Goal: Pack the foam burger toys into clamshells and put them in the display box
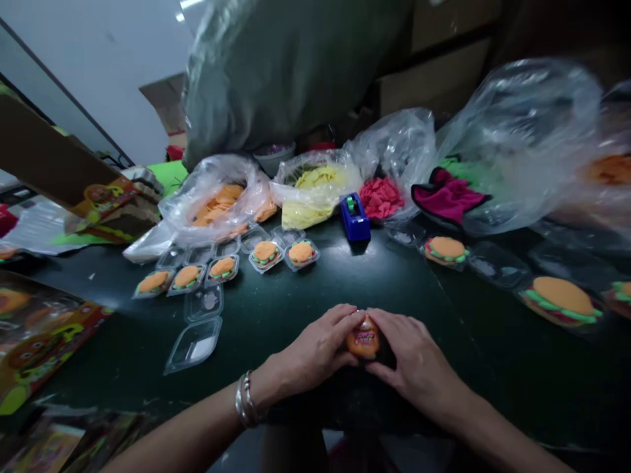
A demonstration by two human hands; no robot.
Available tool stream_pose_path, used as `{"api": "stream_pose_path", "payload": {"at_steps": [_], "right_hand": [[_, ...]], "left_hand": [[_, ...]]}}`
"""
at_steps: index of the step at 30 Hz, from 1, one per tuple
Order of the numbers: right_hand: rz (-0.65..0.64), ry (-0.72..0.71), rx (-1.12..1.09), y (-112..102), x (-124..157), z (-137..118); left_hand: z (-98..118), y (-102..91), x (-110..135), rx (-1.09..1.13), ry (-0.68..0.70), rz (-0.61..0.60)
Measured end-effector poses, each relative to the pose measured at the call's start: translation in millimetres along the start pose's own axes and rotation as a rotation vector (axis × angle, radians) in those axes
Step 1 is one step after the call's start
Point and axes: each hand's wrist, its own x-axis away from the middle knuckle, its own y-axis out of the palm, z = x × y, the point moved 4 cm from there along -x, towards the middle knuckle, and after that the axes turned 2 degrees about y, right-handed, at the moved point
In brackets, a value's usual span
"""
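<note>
Currently your left hand (pixel 315 348) and right hand (pixel 414 364) meet fingertip to fingertip. Fingers are curled, pressed together, pinching a small burger (pixel 363 340) from both sides. Thumbs mostly hidden, can't tell where they sit. The burger is low centre of the frame, at the table (pixel 296 309) surface; actual contact is hidden by your hands. The two-sided grip looks like it keeps the stacked layers squared up. That's my read, not something visible. Bangles (pixel 244 399) on your left wrist.

Outward:
- Two empty trays (pixel 194 343) just left of your hands, open, probably kept there for easy reach.
- Past them, centre left, a row of trayed burgers (pixel 187 276) set side by side, likely so filled ones stay apart from loose stock.
- Loose burgers (pixel 446 249) at right; can't tell whether they're trayed.
- Tape dispenser (pixel 355 217) stands centre, beyond your hands.
- Across the upper middle, open bags, roughly one colour each, so parts stay sorted: orange bag (pixel 221 197), yellow bag (pixel 315 187), red bag (pixel 380 197), green bag (pixel 468 174) with magenta cloth at its mouth.
- Printed cards (pixel 39 341) lower left, blurred.
</note>
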Motion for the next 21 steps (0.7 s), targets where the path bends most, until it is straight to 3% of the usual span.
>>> {"api": "stream_pose_path", "payload": {"at_steps": [4,9,12,14,17,21], "right_hand": [[0.004,0.038,-0.042,3.2,-2.2,-2.0],[0.024,0.037,-0.052,6.6,-0.5,2.3],[0.134,-0.033,-0.047,11.6,11.1,3.5],[0.242,-0.106,-0.032,12.6,20.6,0.0],[0.372,-0.202,0.02,11.4,30.9,-10.5],[0.45,-0.274,0.073,8.0,34.5,-21.4]], "left_hand": [[-6.1,-1.5,4.0,0.077,-0.083,-0.012],[-29.9,-6.3,0.6,0.455,-0.48,0.284],[-32.9,3.7,-8.1,0.691,-0.619,0.246],[-27.0,6.2,-11.1,0.74,-0.614,0.255],[-13.7,7.0,-6.6,0.803,-0.55,0.371],[-4.0,12.4,4.3,0.822,-0.489,0.515]]}}
